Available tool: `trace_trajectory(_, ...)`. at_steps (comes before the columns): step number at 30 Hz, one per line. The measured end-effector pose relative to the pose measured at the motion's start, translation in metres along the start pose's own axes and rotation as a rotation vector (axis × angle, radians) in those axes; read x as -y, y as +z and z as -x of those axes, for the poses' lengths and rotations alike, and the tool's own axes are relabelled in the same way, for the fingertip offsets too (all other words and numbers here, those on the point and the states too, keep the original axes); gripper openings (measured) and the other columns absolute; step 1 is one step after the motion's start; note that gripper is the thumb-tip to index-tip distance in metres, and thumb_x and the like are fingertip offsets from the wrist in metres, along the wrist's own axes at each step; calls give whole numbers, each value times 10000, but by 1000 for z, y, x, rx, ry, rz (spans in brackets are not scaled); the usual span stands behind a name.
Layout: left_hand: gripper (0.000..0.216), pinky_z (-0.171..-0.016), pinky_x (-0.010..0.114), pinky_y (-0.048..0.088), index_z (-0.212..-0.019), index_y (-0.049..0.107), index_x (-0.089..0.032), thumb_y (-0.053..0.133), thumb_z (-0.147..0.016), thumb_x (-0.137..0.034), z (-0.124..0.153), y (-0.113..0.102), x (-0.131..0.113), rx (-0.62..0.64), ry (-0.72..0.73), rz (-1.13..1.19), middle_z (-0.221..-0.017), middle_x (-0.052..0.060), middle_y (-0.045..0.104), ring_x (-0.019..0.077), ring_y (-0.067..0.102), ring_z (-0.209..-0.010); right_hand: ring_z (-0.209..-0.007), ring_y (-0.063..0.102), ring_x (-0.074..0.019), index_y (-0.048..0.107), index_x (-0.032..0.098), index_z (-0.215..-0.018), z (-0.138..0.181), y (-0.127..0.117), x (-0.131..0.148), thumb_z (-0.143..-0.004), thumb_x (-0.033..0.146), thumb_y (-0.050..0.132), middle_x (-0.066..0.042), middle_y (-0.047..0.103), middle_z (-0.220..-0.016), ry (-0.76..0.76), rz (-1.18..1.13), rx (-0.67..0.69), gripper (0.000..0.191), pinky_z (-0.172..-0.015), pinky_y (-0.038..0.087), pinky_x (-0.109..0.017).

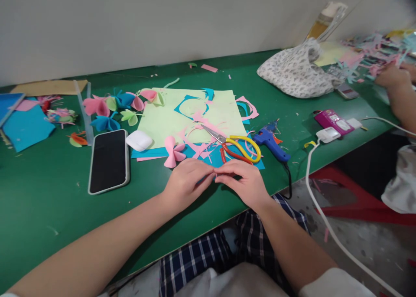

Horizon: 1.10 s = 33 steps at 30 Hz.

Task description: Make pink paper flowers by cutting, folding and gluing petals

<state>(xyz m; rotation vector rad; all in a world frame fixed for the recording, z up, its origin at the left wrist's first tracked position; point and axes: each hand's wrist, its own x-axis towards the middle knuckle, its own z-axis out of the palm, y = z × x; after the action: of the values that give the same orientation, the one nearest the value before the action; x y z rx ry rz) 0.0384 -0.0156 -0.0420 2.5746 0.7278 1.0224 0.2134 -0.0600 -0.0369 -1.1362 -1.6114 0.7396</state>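
Over the table's front edge my left hand (188,182) and my right hand (242,180) meet fingertip to fingertip, both pinched closed. Whatever sits between the fingertips is too small or hidden to name. Just beyond my left hand stands a pink paper flower (173,151). Scissors (232,145) with one yellow and one red handle lie partly opened in front of my right hand, on pink and blue paper scraps (201,145). A pale yellow-green sheet (156,128) is spread beneath them. To the right rests a blue glue gun (271,144).
A phone (109,162) and a white earbud case (139,140) lie left. Behind them are several paper flowers (107,122). Right are a patterned cloth bag (292,69), a magenta power strip (334,122) and a white cable (310,180). A co-worker's hands (394,78) handle paper strips.
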Motion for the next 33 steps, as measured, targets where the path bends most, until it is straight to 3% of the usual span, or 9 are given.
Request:
trace_trajectory(11,80,-696,289,493,-872,615,-146,541,-857,-173,0,0,1,27,-7,0,-768,40,690,156,631,-739,-701,670,-142,714,174,-816,1,2,0,-765,156,682,-48,735,-777,-90,96,-18,63,-686,550,-248)
trace_trajectory(33,72,-660,287,497,-863,611,-151,544,-854,-177,0,1,0,-17,18,-24,-732,32,684,156,631,-707,-716,665,-155,710,209,-829,2,1,1,-830,190,606,-32,728,-776,-48,111,-9,106,-704,546,-285)
